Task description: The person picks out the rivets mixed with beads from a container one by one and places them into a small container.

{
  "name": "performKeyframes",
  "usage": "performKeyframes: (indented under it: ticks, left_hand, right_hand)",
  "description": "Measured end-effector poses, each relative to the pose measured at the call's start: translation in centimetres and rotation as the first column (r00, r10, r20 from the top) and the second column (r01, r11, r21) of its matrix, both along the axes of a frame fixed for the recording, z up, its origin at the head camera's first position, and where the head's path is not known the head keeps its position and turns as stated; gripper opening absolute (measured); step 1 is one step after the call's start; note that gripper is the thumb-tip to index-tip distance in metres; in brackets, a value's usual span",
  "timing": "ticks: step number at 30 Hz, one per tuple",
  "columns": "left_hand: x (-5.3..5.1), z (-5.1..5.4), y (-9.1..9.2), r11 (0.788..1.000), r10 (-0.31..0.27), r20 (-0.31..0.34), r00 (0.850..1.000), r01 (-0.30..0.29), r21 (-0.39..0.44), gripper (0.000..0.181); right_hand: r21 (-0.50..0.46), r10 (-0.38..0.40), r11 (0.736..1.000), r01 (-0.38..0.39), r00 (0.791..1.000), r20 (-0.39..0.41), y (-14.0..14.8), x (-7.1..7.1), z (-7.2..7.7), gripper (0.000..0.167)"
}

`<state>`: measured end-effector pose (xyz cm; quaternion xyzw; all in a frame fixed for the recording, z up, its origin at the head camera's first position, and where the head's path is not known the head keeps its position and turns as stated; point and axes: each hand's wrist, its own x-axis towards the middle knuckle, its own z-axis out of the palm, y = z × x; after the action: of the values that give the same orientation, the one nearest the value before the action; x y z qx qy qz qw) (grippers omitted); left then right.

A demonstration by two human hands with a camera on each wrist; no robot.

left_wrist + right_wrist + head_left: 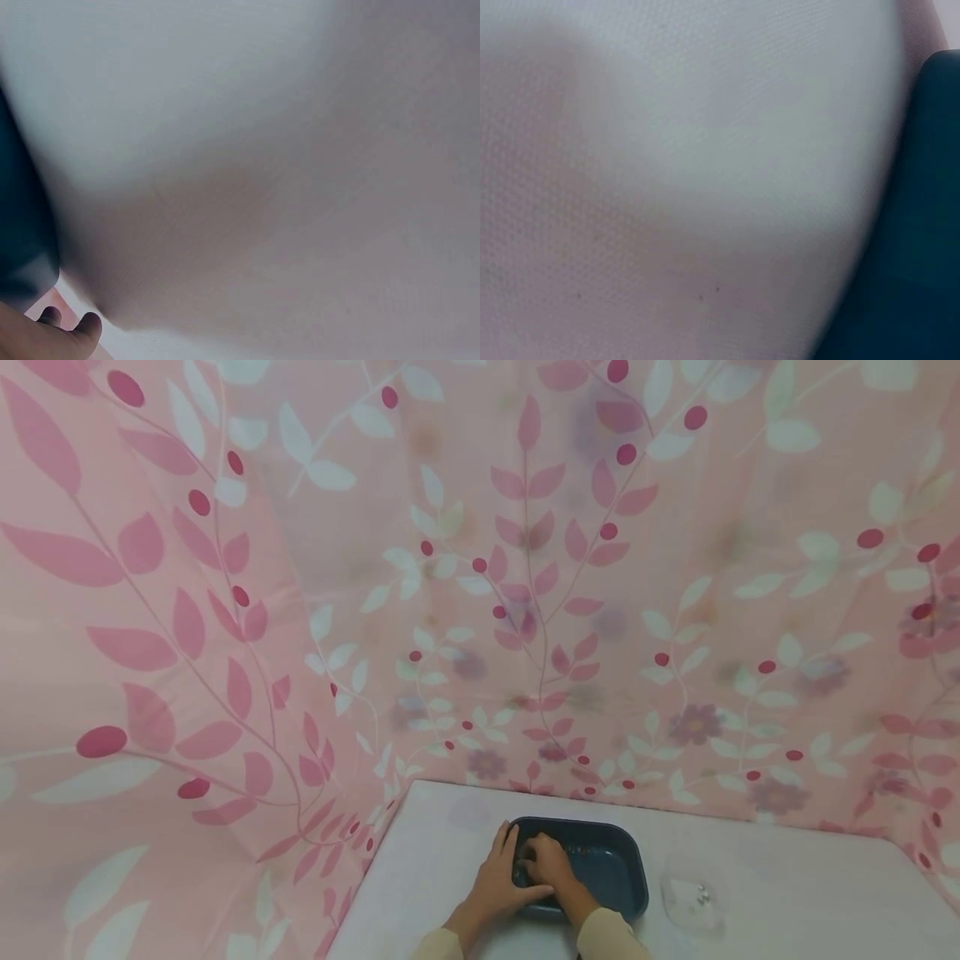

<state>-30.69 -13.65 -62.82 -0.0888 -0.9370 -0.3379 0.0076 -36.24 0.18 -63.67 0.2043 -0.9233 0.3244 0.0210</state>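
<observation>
A dark blue rectangular basin [609, 870] with rounded corners stands on the white table. My left hand [497, 881] lies at its left end, with straight fingers along the rim and the thumb spread across the front side. In the left wrist view, fingertips [88, 327] show just past the basin's corner [26, 225]. My right hand [549, 862] reaches into the left part of the basin with bent fingers; whether they pinch anything is hidden. A few small brownish specks show near the basin's back wall. The right wrist view catches only the basin's side [907, 247] and the white surface.
Right of the basin sits a clear plastic container [692, 906] with a few small shiny pieces [702, 895] in it. Pink leaf-patterned fabric [540, 610] hangs behind and to the left of the white table [810, 893].
</observation>
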Motion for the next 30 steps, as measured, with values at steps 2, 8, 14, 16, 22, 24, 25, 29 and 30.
performKeyframes:
  ticks: [2, 8, 14, 16, 22, 24, 25, 29, 30]
  left_hand:
    - [0.3, -0.1, 0.1, 1.0, -0.002, 0.009, 1.0, 0.002, -0.005, 0.12]
    - [0.5, -0.6, 0.3, 1.0, 0.002, 0.01, 1.0, -0.002, -0.026, 0.12]
    - [0.3, -0.2, 0.1, 0.998, 0.001, -0.065, 0.998, -0.004, -0.055, 0.119]
    - [0.2, 0.2, 0.0, 0.999, 0.003, -0.075, 0.997, -0.006, -0.049, 0.118]
    - [0.0, 0.8, -0.2, 0.999, -0.004, -0.082, 0.997, 0.001, -0.043, 0.122]
    - [-0.1, 0.8, -0.2, 0.999, -0.005, -0.077, 0.997, 0.002, -0.038, 0.124]
    - [-0.1, 0.7, -0.2, 0.999, -0.003, -0.069, 0.998, 0.0, -0.041, 0.124]
    - [0.2, 0.5, -0.1, 0.998, 0.002, -0.023, 1.0, -0.003, -0.056, 0.126]
    - [0.4, 0.6, 0.0, 0.998, 0.001, -0.016, 1.0, -0.002, -0.056, 0.126]
  right_hand:
    - [-0.002, 0.004, 1.0, -0.004, 1.0, 0.009, 0.2, 0.3, 0.0, 0.008]
    - [-0.1, 0.035, 0.994, -0.033, 0.999, 0.022, 0.9, 0.8, 0.1, 0.004]
    - [-0.158, 0.003, 0.987, 0.006, 0.998, 0.06, 2.2, -0.1, 1.4, 0.004]
    - [-0.145, -0.007, 0.989, 0.015, 0.998, 0.056, 2.7, -0.5, 2.1, 0.004]
    - [-0.133, -0.044, 0.99, 0.048, 0.999, 0.032, 4.7, -1.2, 4.7, 0.004]
    - [-0.126, -0.065, 0.99, 0.066, 0.998, 0.016, 5.6, -1.4, 5.5, 0.004]
    - [-0.13, -0.072, 0.989, 0.073, 0.997, 0.01, 6.0, -1.5, 5.8, 0.004]
    - [-0.132, -0.08, 0.988, 0.078, 0.997, -0.01, 7.9, -1.5, 6.9, 0.005]
    - [-0.143, -0.075, 0.987, 0.072, 0.997, -0.017, 8.4, -1.5, 7.1, 0.005]
